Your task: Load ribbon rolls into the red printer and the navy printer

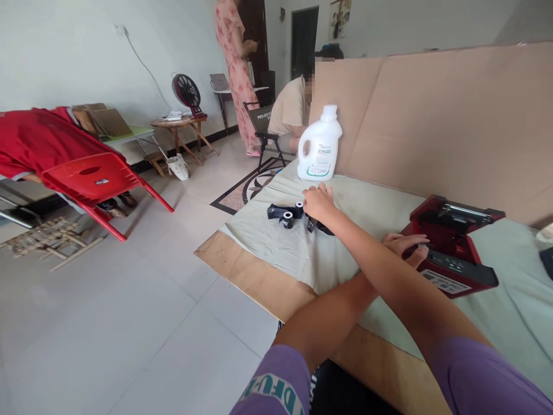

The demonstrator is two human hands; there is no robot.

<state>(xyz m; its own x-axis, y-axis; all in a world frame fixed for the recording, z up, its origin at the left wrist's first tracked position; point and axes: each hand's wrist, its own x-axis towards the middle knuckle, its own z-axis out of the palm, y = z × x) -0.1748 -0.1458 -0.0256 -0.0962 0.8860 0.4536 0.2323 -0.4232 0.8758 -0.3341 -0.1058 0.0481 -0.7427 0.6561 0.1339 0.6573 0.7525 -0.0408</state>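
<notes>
The left hand (408, 248) touched the opened red printer (462, 268), while the right hand (318, 202) was near black rolls (288, 222); whether either grip pinched something could not be told.

The person's forearms cross over a pale green cloth (280, 248). The bare right hand (318, 202) has black rolls with white cores (288, 221) at its 8 o'clock and a white plastic jug (320, 147) at 12; the bare left hand (408, 248) touches a red-and-black boxy machine with raised lid (458, 276) at its 3 o'clock.
</notes>
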